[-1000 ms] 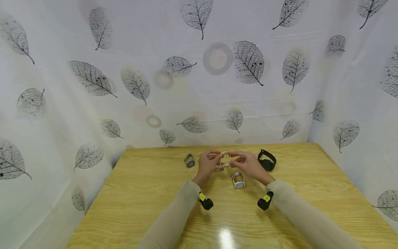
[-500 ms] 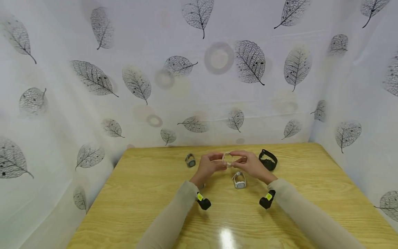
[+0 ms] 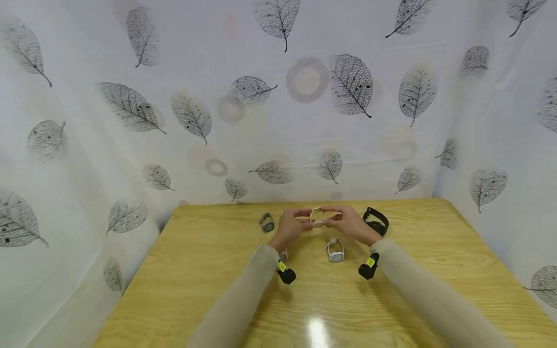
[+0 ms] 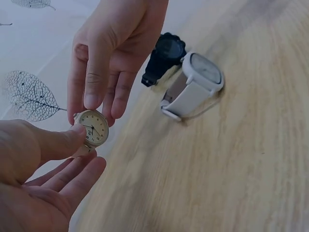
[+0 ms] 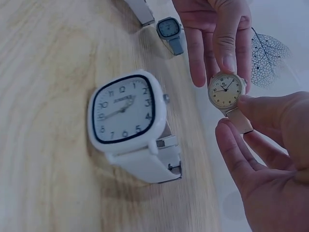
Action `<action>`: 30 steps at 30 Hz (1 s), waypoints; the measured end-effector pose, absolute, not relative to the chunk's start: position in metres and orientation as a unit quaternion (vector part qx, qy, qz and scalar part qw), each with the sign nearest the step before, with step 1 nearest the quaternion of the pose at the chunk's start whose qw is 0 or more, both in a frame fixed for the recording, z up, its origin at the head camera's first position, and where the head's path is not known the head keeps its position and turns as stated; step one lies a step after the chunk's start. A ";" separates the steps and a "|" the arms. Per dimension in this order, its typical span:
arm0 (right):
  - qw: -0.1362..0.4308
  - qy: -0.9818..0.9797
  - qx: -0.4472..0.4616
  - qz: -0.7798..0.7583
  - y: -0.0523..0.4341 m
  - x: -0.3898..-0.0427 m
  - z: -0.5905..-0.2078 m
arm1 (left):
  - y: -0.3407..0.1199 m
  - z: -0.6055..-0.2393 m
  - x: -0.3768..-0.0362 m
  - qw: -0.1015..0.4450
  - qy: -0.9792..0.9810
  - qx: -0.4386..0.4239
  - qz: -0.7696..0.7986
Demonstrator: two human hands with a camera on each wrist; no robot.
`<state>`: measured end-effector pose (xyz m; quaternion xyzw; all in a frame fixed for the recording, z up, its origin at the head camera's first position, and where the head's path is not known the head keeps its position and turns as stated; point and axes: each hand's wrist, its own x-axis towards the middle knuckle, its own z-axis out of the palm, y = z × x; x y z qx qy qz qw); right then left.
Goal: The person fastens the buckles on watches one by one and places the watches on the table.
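Holding small round watch (image 3: 318, 217) up off the bench (image 3: 217, 270), between both hands, toward the far middle. Left hand (image 3: 290, 228) pinching it from the left, right hand (image 3: 350, 225) from the right; both equally close, both in contact. In the right wrist view, cream dial (image 5: 225, 90) facing the camera, right thumb and forefinger (image 5: 231, 150) closing on the strap stub (image 5: 240, 121) below the case, left thumb (image 5: 230, 43) resting on the case top, other left fingers straight and loose behind. In the left wrist view, left thumb (image 4: 58, 142) pressing the case edge (image 4: 94, 127), right fingers (image 4: 96, 72) coming down on top. Strap axis running roughly up-down between the two grips; strap itself mostly hidden, so cannot tell how it is lying.

Sitting on the bench just near of the hands: white square watch (image 5: 126, 116), dial up, numerals 1–12 readable, tiny brand line under the 12 too small to read. Lying to the right: black watch (image 3: 375, 221). Lying to the left: grey square watch (image 3: 266, 223). Small print on the round dial blurred, not readable. Showing no other labels.
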<state>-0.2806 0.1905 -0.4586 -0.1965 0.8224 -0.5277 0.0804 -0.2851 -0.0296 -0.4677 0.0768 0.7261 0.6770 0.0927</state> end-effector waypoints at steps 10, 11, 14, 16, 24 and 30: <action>0.109 0.843 -0.176 -0.497 0.186 -0.308 -0.456 | -0.026 -0.464 -0.306 0.055 0.812 0.058 0.578; 0.114 0.842 -0.176 -0.497 0.186 -0.311 -0.456 | -0.025 -0.464 -0.308 0.050 0.813 0.057 0.578; 0.129 0.840 -0.168 -0.499 0.185 -0.319 -0.456 | -0.022 -0.466 -0.313 0.035 0.818 0.056 0.571; 0.132 0.842 -0.167 -0.495 0.184 -0.323 -0.457 | -0.021 -0.468 -0.315 0.026 0.824 0.055 0.564; 0.123 0.849 -0.162 -0.487 0.176 -0.330 -0.464 | -0.016 -0.476 -0.324 0.012 0.844 0.029 0.536; 0.135 0.848 -0.145 -0.492 0.169 -0.333 -0.466 | -0.015 -0.476 -0.322 0.015 0.860 0.017 0.509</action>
